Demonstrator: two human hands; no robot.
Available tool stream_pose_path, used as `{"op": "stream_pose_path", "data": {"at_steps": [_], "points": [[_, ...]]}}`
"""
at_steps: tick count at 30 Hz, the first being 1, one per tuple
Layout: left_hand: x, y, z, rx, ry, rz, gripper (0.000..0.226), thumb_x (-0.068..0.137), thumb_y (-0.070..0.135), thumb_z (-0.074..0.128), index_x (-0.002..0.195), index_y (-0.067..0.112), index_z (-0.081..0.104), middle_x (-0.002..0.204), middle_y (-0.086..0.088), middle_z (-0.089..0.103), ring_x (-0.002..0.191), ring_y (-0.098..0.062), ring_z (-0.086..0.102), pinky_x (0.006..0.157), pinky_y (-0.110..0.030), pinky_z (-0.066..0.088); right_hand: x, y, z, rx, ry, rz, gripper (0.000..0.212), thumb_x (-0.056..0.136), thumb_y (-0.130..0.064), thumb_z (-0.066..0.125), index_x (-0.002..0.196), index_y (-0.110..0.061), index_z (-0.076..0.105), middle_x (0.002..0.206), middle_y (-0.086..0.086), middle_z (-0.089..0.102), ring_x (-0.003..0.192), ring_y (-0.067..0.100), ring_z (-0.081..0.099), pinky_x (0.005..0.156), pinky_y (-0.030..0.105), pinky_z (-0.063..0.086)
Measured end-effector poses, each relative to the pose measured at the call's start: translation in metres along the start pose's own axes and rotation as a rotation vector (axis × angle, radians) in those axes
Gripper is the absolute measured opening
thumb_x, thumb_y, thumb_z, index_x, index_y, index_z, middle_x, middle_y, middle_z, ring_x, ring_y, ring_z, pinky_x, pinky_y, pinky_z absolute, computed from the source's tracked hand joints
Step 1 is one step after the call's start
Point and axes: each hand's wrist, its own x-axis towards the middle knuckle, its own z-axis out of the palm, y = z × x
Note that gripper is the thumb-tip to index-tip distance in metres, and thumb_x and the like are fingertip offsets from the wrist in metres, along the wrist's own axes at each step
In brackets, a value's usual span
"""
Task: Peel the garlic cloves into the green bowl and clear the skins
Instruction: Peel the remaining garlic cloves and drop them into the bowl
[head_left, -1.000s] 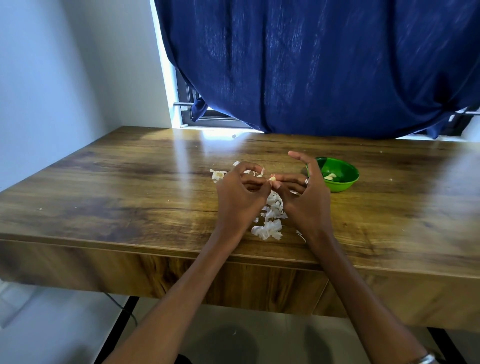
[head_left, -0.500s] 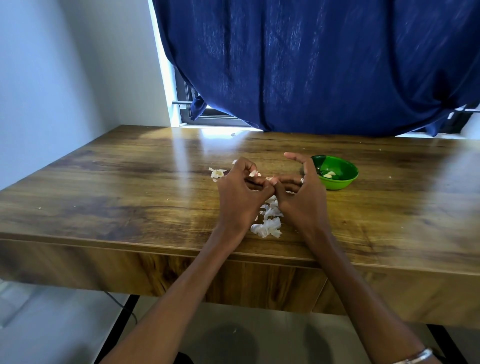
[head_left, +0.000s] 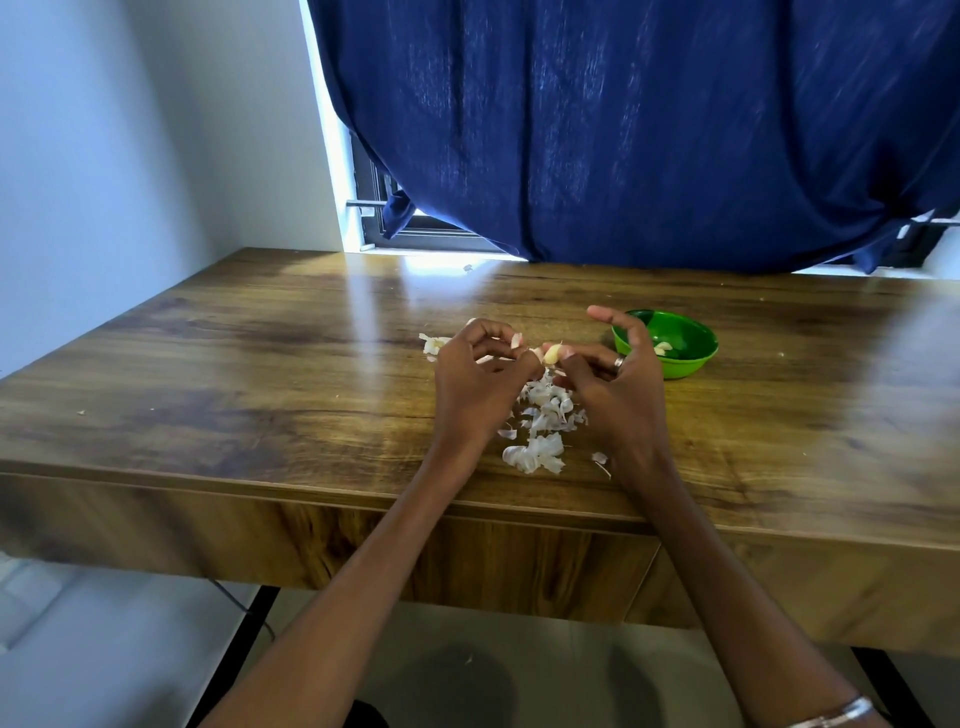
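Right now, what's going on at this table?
A person is peeling garlic with bare hands. The left hand and right hand meet above the wooden table, both pinching one garlic clove between their fingertips. A pile of loose skins lies on the table under and in front of the hands. The green bowl sits just beyond the right hand with a few peeled cloves in it. The skins are not yet cleared.

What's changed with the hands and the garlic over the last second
The left hand and right hand have drawn slightly apart, exposing the garlic clove pinched at the right fingertips; the left holds a skin flake. The green bowl, skin pile and table stayed put.
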Motion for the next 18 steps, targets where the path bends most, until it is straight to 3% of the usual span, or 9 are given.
{"op": "stream_pose_path", "data": {"at_steps": [4,8,18], "points": [[-0.0008,-0.0013,0.0014,0.023,-0.04,0.02,0.021,0.086,-0.002,0.069,0.102,0.009,0.077,0.087,0.001,0.077,0.074,-0.01,0.075,0.072,-0.024,0.059,-0.0021,-0.0037,0.0003,0.064,-0.031,0.044,0.046,0.092,-0.002,0.07,0.129,-0.024,0.054,0.093,0.003,0.079,0.087,0.017,0.076,0.087,0.043,0.062],[0.002,-0.0047,0.0017,0.058,-0.064,-0.015,0.016,0.088,0.004,0.071,0.097,0.014,0.08,0.092,0.006,0.078,0.084,-0.005,0.074,0.078,-0.025,0.06,-0.0022,-0.005,-0.0006,0.061,-0.06,0.041,0.041,0.093,0.001,0.068,0.125,-0.023,0.059,0.096,0.007,0.078,0.089,0.018,0.077,0.086,0.043,0.062],[0.0029,-0.0052,-0.0006,0.035,-0.086,-0.019,0.01,0.084,0.013,0.081,0.09,0.02,0.077,0.087,0.004,0.078,0.081,-0.01,0.075,0.078,-0.028,0.061,-0.0033,-0.0058,-0.0004,0.013,-0.061,0.033,0.04,0.089,-0.015,0.077,0.126,-0.018,0.061,0.099,0.003,0.078,0.089,0.013,0.076,0.076,0.033,0.063]]}}
